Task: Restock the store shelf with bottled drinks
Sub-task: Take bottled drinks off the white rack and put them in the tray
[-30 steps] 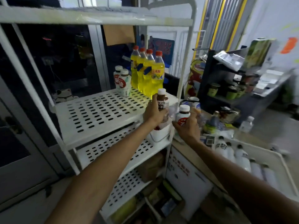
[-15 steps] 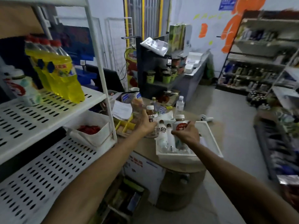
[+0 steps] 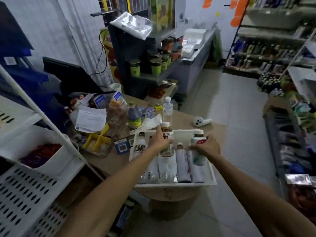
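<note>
A second ago both hands were up by the white shelf [image 3: 25, 194]; now they are over the white tray [image 3: 176, 186] on the table [image 3: 218, 127], each with the same bottle. The left hand [image 3: 159, 142] reaches forward, its fingers wrapped round a brown drink bottle [image 3: 167, 134] held upright. The right hand [image 3: 207, 147] grips a white bottle with a red label [image 3: 198, 141] from the side. More bottles [image 3: 183, 165] lie side by side in the tray. The held bottles may touch those below, but it is hard to see
</note>
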Motion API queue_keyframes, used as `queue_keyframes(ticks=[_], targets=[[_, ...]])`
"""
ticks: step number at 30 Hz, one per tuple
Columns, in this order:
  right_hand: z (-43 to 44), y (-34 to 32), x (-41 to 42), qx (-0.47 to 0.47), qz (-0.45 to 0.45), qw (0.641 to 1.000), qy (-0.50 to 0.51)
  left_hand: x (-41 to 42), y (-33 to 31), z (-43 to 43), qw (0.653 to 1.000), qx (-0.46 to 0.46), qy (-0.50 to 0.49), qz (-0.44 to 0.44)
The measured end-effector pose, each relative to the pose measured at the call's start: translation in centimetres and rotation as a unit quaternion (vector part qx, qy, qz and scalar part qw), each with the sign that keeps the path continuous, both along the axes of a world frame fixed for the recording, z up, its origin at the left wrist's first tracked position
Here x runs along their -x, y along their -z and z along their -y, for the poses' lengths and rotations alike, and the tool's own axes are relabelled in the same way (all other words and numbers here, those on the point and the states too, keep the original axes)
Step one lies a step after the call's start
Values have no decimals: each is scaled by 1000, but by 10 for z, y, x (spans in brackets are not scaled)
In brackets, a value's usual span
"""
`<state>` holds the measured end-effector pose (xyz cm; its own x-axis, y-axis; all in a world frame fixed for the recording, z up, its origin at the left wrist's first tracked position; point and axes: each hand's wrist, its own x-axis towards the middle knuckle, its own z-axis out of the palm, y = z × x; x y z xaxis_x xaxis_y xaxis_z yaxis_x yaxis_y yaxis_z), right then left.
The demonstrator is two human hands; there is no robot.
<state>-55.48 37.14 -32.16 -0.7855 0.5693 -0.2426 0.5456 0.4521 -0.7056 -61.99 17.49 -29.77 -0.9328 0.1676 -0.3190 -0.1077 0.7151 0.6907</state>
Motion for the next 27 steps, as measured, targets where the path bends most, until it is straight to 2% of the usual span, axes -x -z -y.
queue_keyframes(ticks=[6,9,16,21,27], targets=[[-29,14,58,-17,-3,1000,-22,30,29,-58,1000,-5,-6,14],[-35,25,83,-31,-32,997,-56,44,48,-78,999,5,-36,1],[-36,48,101,-70,-60,990,-111,61,75,-87,998,38,-14,-47],[-44,46,106,-57,-31,992,-111,67,78,-87,997,43,-1,-67],[-54,40,115,-76,38,982,-169,60,77,-90,998,22,-6,-56]])
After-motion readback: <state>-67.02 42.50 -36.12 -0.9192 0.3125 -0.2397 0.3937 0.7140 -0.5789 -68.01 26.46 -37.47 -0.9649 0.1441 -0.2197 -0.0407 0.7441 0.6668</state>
